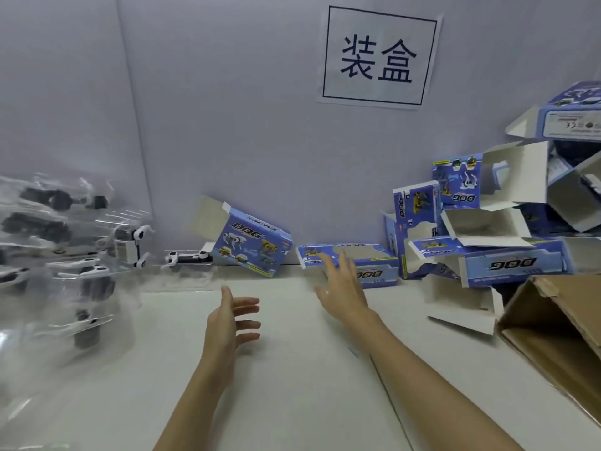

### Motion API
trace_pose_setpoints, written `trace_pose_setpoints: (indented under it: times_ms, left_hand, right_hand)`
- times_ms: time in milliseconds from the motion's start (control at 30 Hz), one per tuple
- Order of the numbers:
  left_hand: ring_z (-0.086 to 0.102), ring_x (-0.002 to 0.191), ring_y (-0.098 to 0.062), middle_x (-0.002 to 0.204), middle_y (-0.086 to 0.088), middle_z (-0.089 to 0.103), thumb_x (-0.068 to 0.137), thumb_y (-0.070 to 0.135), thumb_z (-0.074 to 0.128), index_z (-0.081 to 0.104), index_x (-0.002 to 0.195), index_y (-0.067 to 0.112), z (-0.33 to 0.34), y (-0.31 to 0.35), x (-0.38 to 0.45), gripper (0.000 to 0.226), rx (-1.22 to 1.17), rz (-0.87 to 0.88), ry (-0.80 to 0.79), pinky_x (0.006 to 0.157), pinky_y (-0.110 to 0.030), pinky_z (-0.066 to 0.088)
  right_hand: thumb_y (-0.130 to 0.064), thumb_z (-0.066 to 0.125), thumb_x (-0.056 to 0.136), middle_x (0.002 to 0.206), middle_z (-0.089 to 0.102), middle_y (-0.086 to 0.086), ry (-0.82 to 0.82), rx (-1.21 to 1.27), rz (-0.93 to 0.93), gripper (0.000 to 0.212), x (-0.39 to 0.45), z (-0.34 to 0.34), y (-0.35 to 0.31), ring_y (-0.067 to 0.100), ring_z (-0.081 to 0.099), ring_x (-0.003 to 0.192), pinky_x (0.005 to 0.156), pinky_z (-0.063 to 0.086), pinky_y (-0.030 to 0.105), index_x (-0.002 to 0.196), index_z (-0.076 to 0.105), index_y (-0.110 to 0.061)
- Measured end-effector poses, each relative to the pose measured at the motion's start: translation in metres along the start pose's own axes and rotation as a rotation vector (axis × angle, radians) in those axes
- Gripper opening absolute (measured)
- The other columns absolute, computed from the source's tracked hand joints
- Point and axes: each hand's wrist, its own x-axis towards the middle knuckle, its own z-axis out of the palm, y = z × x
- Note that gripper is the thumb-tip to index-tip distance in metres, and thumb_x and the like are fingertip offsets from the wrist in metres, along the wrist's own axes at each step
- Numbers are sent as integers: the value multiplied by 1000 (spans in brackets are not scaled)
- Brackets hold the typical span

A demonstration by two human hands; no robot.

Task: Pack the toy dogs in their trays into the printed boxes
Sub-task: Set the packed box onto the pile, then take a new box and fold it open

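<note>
Both hands held nothing: the left hand (232, 317) hovered over the table (292, 385) with fingers spread, and the right hand (343, 284) reached, fingers straight, toward a flat printed box (374, 258) by the wall. Toy dogs in clear trays (74, 255) were heaped at the left; more printed boxes (487, 229) were piled at the right beside a brown carton (553, 336).

Counts on the bench (292, 369), placed from the wall sign (379, 56)

One sign hangs on the wall. Below it and to its left, one printed box (250, 247) leans tilted; straight below it, one flat box (367, 260) lies. Lower right of the sign, a heap of printed boxes (494, 222) holds at least seven; the exact number cannot be told. One brown carton (553, 333) sits lower right again. Far lower left, a blurred stack of clear trays (65, 249) with toy dogs cannot be counted. Two hands: left (232, 320), right (343, 284).
</note>
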Motion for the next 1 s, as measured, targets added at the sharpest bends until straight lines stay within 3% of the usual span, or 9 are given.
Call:
trace_pose_setpoints:
  times_ms: [133,233,400,500,600,733,833,933,1000]
  left_hand:
    - [69,68,-22,92,-7,76,110,53,31,75,94,5,6,1,0,67,3,-1,-18,57,-32,55]
    - [68,66,-22,88,-5,76,111,52,32,75,94,5,8,1,-1,65,6,-7,-22,55,-30,55]
    - [67,67,-21,92,-7,75,110,45,44,75,94,5,7,1,-4,53,15,-15,-26,54,-30,55]
    - [68,72,-20,103,-11,73,106,38,58,75,100,9,6,0,-5,35,62,27,-28,56,-30,56]
    - [70,89,-19,116,-8,70,98,37,70,71,115,24,9,2,-10,21,105,128,-16,60,-28,59]
    - [59,123,-4,136,14,60,85,58,73,56,139,45,14,8,-17,59,202,286,-44,75,-17,56]
    - [48,138,-1,147,21,53,81,78,67,43,147,57,12,15,-19,74,208,331,-136,95,-19,43]
    - [62,130,-11,142,12,63,75,87,61,36,147,65,8,18,-20,79,121,277,-366,101,-35,51]
    - [70,119,-21,135,6,70,90,75,56,34,150,59,14,18,-24,66,81,256,-508,96,-44,58]
  right_hand:
    - [-7,51,99,169,-9,29,-142,-472,47,53,23,10,2,56,-2,155,123,27,57,150,48,-22]
    - [-2,55,99,169,-2,33,-200,-554,64,73,23,18,14,54,0,156,118,37,51,163,24,-18]
    - [3,64,91,146,49,17,75,-585,-43,51,10,2,22,33,48,137,101,44,36,139,50,-9]
    - [1,62,98,119,68,12,287,-297,-153,29,3,-29,26,34,66,106,83,50,40,125,64,-8]
    - [-10,56,107,93,70,9,407,160,-253,12,-6,-65,27,30,68,79,60,53,41,118,59,-10]
    - [-19,51,109,98,72,-6,455,685,-209,5,-31,-84,21,0,72,91,63,58,19,110,53,-15]
    - [-12,42,112,90,69,2,361,1049,-125,17,-52,-70,16,13,69,85,74,54,22,99,53,-12]
    - [-17,39,112,66,56,-5,167,1312,-112,23,-70,-60,-1,8,55,55,54,45,22,90,45,-12]
    - [-38,49,105,64,57,-3,36,1366,-116,28,-77,-58,-15,9,56,52,51,46,24,96,48,-11]
